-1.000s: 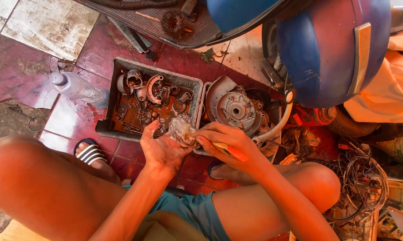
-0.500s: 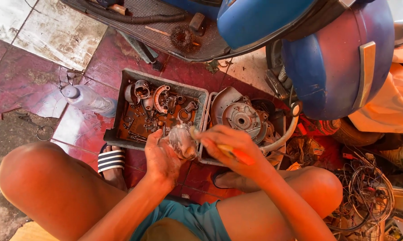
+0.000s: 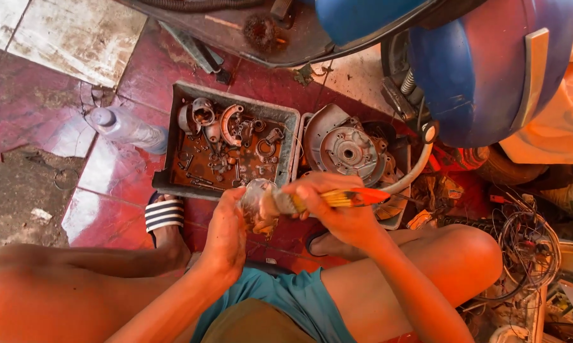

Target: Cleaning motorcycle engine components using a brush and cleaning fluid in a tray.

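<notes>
Between the knees: left hand [image 3: 226, 232] gripping small metal part [image 3: 259, 204], right hand [image 3: 337, 206] gripping paintbrush [image 3: 327, 199]. Advisable: short strokes above parts tray [image 3: 229, 145].

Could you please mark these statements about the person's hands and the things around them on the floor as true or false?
1. The right hand holds a brush with a yellow and orange handle. True.
2. The left hand is empty. False: it holds a small greasy metal part.
3. The metal tray holds rusty small parts. True.
4. The plastic bottle stands upright inside the tray. False: it lies on the red floor tiles, left of the tray.
</notes>
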